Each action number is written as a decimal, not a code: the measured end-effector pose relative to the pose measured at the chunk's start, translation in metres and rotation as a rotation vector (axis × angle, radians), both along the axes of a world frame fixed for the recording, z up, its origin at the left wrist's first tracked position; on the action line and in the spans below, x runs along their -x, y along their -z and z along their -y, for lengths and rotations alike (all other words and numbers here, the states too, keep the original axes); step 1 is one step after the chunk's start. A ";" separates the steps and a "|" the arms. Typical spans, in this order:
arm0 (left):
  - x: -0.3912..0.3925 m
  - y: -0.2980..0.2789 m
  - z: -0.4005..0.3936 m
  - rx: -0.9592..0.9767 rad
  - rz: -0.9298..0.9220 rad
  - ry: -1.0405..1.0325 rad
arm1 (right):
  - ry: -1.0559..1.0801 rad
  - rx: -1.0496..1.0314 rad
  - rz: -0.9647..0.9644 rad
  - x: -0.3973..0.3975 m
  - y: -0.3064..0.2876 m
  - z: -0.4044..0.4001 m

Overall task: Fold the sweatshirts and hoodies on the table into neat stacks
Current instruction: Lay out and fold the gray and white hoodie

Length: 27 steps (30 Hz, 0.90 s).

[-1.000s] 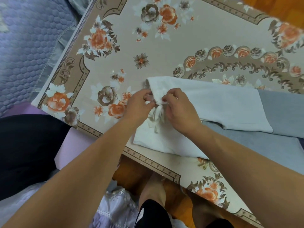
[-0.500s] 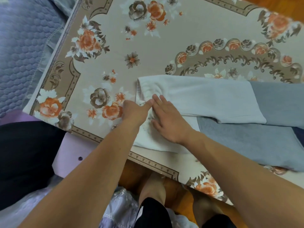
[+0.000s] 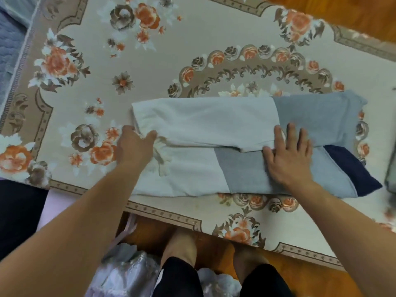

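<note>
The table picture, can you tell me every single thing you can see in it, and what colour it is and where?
White, grey and navy colour-block hoodie: one, folded lengthwise, near table edge.
White drawstring bow: one, on the hoodie's white end.
Beige floral tablecloth: one, orange and brown flowers, covering the table.
Wooden floor: brown, beyond and below the table.
Blue quilted cover: one, far left.
Lilac satin fabric: below the table, by the feet.
Bare feet: two, on the floor.
Left hand: grips the white end.
Right hand: flat on the grey part.
</note>
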<state>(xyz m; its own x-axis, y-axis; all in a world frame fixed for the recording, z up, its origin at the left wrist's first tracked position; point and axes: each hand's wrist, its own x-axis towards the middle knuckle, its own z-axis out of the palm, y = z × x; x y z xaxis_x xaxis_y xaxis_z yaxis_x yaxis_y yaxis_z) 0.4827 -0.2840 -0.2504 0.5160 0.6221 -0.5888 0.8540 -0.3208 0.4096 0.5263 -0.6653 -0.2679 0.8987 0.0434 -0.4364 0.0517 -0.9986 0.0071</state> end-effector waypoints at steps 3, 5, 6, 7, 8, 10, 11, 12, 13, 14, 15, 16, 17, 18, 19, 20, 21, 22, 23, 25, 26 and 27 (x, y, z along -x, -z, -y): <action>-0.003 -0.008 -0.001 0.163 -0.124 -0.112 | -0.016 -0.004 -0.001 -0.001 0.004 -0.002; -0.004 -0.017 -0.001 0.262 -0.137 -0.190 | -0.031 -0.017 0.014 -0.002 0.002 0.000; -0.005 -0.025 0.000 0.291 -0.140 -0.224 | -0.036 -0.022 0.003 -0.003 0.002 0.000; -0.006 -0.034 0.002 0.295 -0.142 -0.243 | -0.033 -0.024 -0.018 -0.003 0.000 0.000; -0.008 -0.044 0.005 0.285 -0.126 -0.242 | -0.027 -0.030 -0.048 -0.004 -0.002 0.000; -0.012 -0.072 0.019 0.256 -0.041 -0.225 | -0.018 -0.071 -0.123 -0.009 -0.011 0.002; -0.015 -0.089 0.032 0.241 0.006 -0.200 | -0.024 -0.107 -0.179 -0.014 -0.014 0.005; -0.018 -0.108 0.047 0.224 0.040 -0.161 | -0.028 -0.163 -0.242 -0.020 -0.022 0.009; -0.022 -0.127 0.066 0.217 0.052 -0.116 | -0.006 -0.255 -0.310 -0.027 -0.033 0.016; -0.028 -0.146 0.088 0.227 0.065 -0.059 | 0.067 -0.403 -0.372 -0.035 -0.049 0.024; -0.034 -0.164 0.112 0.236 0.089 -0.001 | 0.195 -0.587 -0.429 -0.042 -0.069 0.035; -0.041 -0.178 0.139 0.248 0.128 0.073 | 0.336 -0.772 -0.482 -0.047 -0.089 0.047; -0.050 -0.188 0.167 0.245 0.155 0.164 | 0.446 -0.925 -0.535 -0.050 -0.109 0.060; -0.060 -0.196 0.199 0.222 0.182 0.259 | 0.514 -1.037 -0.566 -0.053 -0.128 0.075; -0.069 -0.201 0.234 0.197 0.197 0.335 | 0.567 -1.133 -0.592 -0.056 -0.143 0.091; -0.077 -0.203 0.269 0.187 0.223 0.400 | 0.614 -1.225 -0.616 -0.058 -0.155 0.106; -0.085 -0.197 0.302 0.195 0.250 0.436 | 0.655 -1.313 -0.650 -0.061 -0.162 0.121; -0.092 -0.188 0.335 0.215 0.279 0.435 | 0.684 -1.388 -0.685 -0.064 -0.165 0.133; -0.098 -0.175 0.366 0.235 0.300 0.427 | 0.711 -1.457 -0.716 -0.066 -0.163 0.144; -0.107 -0.143 0.416 0.293 0.288 0.455 | 0.806 -1.528 -0.700 -0.068 -0.144 0.158; -0.108 -0.128 0.434 0.354 0.248 0.480 | 0.868 -1.497 -0.644 -0.068 -0.132 0.162; -0.106 -0.114 0.445 0.434 0.195 0.495 | 0.908 -1.415 -0.560 -0.068 -0.119 0.165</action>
<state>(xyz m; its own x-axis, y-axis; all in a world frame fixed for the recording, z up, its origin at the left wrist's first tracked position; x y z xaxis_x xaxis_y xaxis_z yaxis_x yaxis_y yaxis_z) 0.5882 -0.7285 -0.1366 0.8009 0.0144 -0.5986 0.5463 -0.4268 0.7207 0.5942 -0.8307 -0.1486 0.6221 0.2435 -0.7441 -0.7757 0.0632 -0.6279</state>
